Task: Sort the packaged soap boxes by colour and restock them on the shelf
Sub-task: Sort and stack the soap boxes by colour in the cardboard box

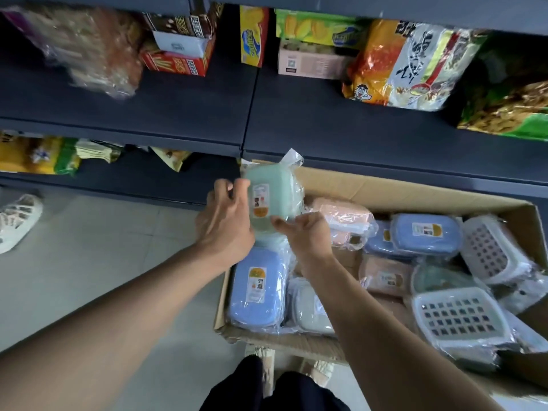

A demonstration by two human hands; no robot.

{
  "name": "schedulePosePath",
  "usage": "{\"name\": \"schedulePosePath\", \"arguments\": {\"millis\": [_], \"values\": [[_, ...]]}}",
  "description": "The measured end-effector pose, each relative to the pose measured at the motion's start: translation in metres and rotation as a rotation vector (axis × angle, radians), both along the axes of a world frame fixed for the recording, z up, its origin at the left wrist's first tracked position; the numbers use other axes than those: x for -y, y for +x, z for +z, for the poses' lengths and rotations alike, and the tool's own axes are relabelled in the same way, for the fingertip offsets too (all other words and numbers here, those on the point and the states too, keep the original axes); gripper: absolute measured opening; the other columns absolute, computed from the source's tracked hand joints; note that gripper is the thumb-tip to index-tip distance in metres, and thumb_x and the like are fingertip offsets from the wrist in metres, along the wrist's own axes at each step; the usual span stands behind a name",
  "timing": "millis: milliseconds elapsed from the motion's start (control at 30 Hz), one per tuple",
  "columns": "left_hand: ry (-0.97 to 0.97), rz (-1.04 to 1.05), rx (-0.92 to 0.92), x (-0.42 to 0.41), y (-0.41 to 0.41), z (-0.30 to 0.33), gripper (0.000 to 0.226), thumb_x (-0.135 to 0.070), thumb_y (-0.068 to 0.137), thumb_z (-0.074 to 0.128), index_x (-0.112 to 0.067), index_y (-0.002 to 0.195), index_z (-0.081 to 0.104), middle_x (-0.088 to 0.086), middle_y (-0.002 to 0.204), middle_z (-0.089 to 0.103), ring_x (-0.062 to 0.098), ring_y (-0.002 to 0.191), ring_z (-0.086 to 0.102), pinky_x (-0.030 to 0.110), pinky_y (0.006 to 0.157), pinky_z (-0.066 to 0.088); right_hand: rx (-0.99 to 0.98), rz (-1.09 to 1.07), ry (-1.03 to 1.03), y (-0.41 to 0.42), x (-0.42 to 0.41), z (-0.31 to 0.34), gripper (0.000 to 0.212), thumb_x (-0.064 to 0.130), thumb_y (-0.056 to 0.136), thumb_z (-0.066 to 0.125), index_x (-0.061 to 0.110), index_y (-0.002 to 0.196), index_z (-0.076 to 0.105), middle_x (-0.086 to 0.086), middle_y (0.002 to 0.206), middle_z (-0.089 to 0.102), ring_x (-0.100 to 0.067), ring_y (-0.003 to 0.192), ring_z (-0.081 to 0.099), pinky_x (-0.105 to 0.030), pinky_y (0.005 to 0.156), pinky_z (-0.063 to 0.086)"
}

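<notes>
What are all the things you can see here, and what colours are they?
Green soap box: one, pale green, held over the carton's near left corner.
Blue soap boxes: at least three, light blue, in the carton.
Pink soap boxes: at least two, pale pink, in the carton.
White trays: two, white with holes, at the carton's right.
Carton: one, brown cardboard, on the floor.
Shelves: dark grey, above the carton.
Snack packs: several, mixed colours, on the shelves.
Shoe: one, white, far left on the floor.
Left hand: grips the green soap box.
Right hand: pinches its lower edge.
</notes>
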State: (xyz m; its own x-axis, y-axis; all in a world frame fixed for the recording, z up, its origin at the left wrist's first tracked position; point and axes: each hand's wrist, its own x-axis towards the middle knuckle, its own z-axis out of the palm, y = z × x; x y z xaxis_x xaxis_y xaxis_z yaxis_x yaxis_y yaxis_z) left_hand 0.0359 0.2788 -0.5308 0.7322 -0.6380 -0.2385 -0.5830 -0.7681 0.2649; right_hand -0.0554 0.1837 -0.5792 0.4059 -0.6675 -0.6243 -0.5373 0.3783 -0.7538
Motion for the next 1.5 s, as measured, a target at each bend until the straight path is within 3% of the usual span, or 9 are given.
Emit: {"name": "schedulePosePath", "arguments": {"millis": [100, 167, 200, 333, 533, 767, 1100, 1300, 1500], "values": [[-0.004, -0.106, -0.005, 0.011, -0.003, -0.004, 0.06, -0.024, 0.089, 0.06, -0.03, 0.14, 0.028, 0.007, 0.139, 0.025, 0.029, 0.122, 0.038, 0.041, 0.085, 0.044, -0.128, 0.179, -0.203, 0.003, 0.0, -0.003, 0.037, 0.039, 0.074, 0.077, 0.015, 0.095, 0.058, -0.004, 0.1, 0.059, -0.019, 0.092, 0.054, -0.025, 0.07, 0.038], [0.051, -0.179, 0.022, 0.017, -0.005, -0.009, 0.062, -0.029, 0.09, 0.059, -0.035, 0.142, 0.027, 0.008, 0.142, 0.021, 0.03, 0.122, 0.035, 0.042, 0.089, 0.041, -0.139, 0.221, -0.184, 0.0, 0.013, 0.002, 0.024, 0.029, 0.079, 0.073, 0.015, 0.098, 0.066, -0.005, 0.109, 0.065, -0.019, 0.095, 0.059, -0.025, 0.074, 0.042], [0.074, -0.197, 0.037, 0.019, -0.004, -0.01, 0.062, -0.028, 0.089, 0.06, -0.035, 0.141, 0.027, 0.009, 0.142, 0.019, 0.031, 0.121, 0.034, 0.042, 0.09, 0.039, -0.155, 0.234, -0.176, -0.006, 0.02, 0.004, 0.017, 0.02, 0.082, 0.069, 0.016, 0.099, 0.069, -0.005, 0.111, 0.067, -0.018, 0.096, 0.06, -0.024, 0.075, 0.042], [0.101, -0.215, 0.121, 0.026, -0.007, -0.011, 0.062, -0.018, 0.082, 0.063, -0.026, 0.136, 0.033, 0.01, 0.144, 0.019, 0.031, 0.126, 0.027, 0.044, 0.1, 0.028, -0.305, 0.278, -0.323, -0.051, 0.046, 0.015, 0.034, 0.0, 0.084, 0.052, 0.018, 0.108, 0.068, -0.002, 0.117, 0.066, -0.017, 0.107, 0.06, -0.018, 0.077, 0.039], [-0.004, -0.402, 0.166, 0.057, -0.034, -0.006, 0.055, -0.013, 0.074, 0.066, -0.014, 0.126, 0.047, 0.014, 0.144, 0.028, 0.035, 0.123, 0.032, 0.046, 0.099, 0.03, -0.547, 0.291, -0.409, -0.12, 0.087, 0.019, 0.028, 0.008, 0.086, 0.054, 0.01, 0.112, 0.063, -0.013, 0.116, 0.063, -0.031, 0.108, 0.056, -0.027, 0.081, 0.04], [0.022, -0.523, 0.074, 0.1, -0.084, -0.03, 0.047, -0.016, 0.081, 0.06, -0.013, 0.125, 0.044, 0.009, 0.14, 0.031, 0.029, 0.122, 0.032, 0.039, 0.097, 0.032, -0.666, 0.337, -0.578, -0.17, 0.149, -0.003, 0.048, 0.007, 0.082, 0.055, 0.01, 0.128, 0.042, -0.015, 0.129, 0.043, -0.034, 0.119, 0.041, -0.035, 0.093, 0.036], [0.233, -0.431, -0.197, 0.122, -0.138, -0.069, 0.051, -0.024, 0.09, 0.059, -0.019, 0.134, 0.035, 0.003, 0.132, 0.036, 0.023, 0.122, 0.04, 0.036, 0.099, 0.036, -0.769, 0.834, -0.707, -0.185, 0.224, -0.05, 0.095, 0.02, 0.07, 0.08, 0.017, 0.145, 0.023, -0.011, 0.143, 0.024, -0.034, 0.132, 0.024, -0.045, 0.104, 0.035], [0.255, -0.377, -0.26, 0.146, -0.154, -0.079, 0.049, -0.026, 0.09, 0.059, -0.019, 0.133, 0.036, 0.003, 0.131, 0.041, 0.024, 0.123, 0.043, 0.036, 0.095, 0.037, -0.661, 0.884, -0.823, -0.179, 0.224, -0.065, 0.08, 0.024, 0.064, 0.083, 0.012, 0.129, 0.037, -0.011, 0.129, 0.029, -0.031, 0.118, 0.029, -0.04, 0.09, 0.044], [0.236, -0.378, -0.268, 0.16, -0.173, -0.088, 0.047, -0.026, 0.089, 0.059, -0.019, 0.131, 0.039, 0.004, 0.13, 0.041, 0.025, 0.121, 0.045, 0.037, 0.092, 0.041, -0.61, 0.886, -0.894, -0.173, 0.22, -0.083, 0.044, 0.013, 0.087, 0.063, 0.009, 0.127, 0.046, -0.008, 0.132, 0.041, -0.027, 0.121, 0.038, -0.036, 0.079, 0.044]]}}
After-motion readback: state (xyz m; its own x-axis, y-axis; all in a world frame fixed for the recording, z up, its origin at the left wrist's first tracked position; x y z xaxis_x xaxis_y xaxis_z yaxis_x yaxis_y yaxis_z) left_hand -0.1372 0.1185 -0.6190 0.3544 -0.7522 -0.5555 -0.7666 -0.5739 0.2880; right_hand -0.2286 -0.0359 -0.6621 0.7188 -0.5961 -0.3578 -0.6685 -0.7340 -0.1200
